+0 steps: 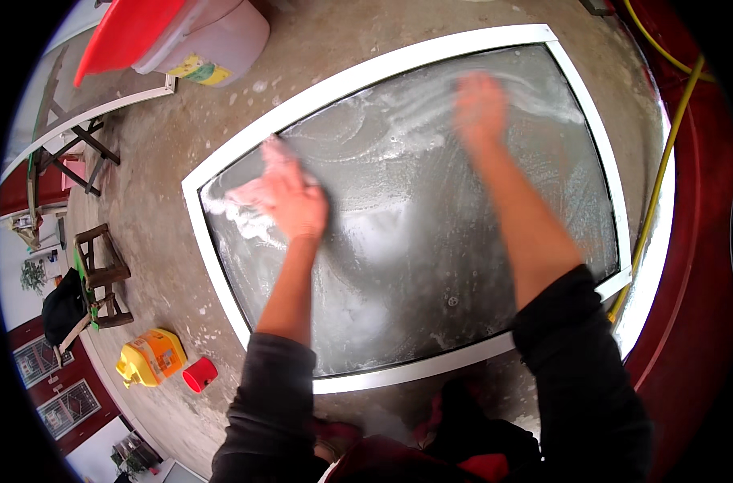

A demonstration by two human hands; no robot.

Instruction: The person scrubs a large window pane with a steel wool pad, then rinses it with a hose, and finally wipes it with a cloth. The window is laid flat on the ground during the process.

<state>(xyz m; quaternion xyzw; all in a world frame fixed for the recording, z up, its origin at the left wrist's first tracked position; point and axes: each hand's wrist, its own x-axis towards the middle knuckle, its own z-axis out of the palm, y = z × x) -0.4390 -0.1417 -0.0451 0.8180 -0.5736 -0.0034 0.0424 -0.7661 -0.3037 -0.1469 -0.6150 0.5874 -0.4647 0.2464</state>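
A white-framed glass panel (431, 258) lies flat below me, its wet pane streaked with suds. White foam (249, 224) gathers near the left corner, and more runs along the far side. My left hand (300, 208) is on a pink cloth (253, 193), pressing it against the glass near that corner. The cloth sticks out beyond the fingers. Toward the far right of the pane, my right hand (481, 109) is over the sudsy glass. Motion blurs its fingers, and no cloth shows under it.
A white bucket (241, 40) with a red basin (125, 36) stands far left. A yellow jug (151, 357) and a red cup (200, 374) sit on the concrete floor at left, near a wooden stool (101, 258). A yellow hose (671, 153) runs along the right side.
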